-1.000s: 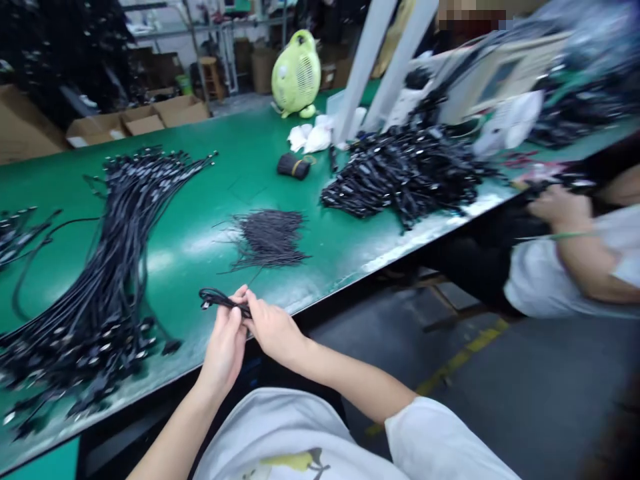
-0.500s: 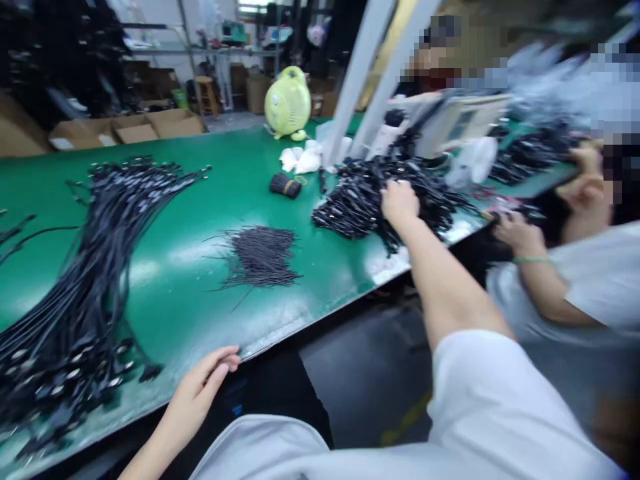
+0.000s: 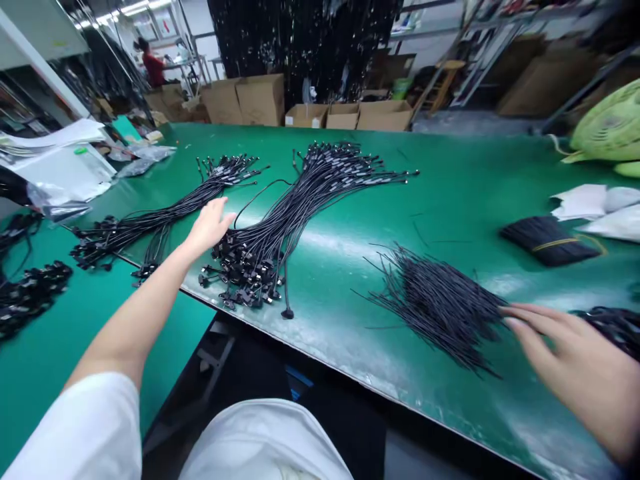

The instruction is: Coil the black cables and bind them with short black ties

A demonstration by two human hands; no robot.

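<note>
My left hand hovers at or just above the plug end of a large bundle of black cables, with thumb and fingers apart. I cannot tell whether it touches them. A second, smaller bundle of black cables lies to its left. My right hand is at the right end of a loose pile of thin black twist ties. Its thumb and fingertips pinch together on the tie ends; how many are held is hidden.
A banded bundle of black ties lies beyond my right hand, near white crumpled pieces and a green fan. More black cables rest on the lower left surface. Cardboard boxes stand behind the green table.
The view has swung left. My right hand has left the dark cable heap at the right for the twist ties. My left hand has moved from the table's front edge to the large cable bundle.
</note>
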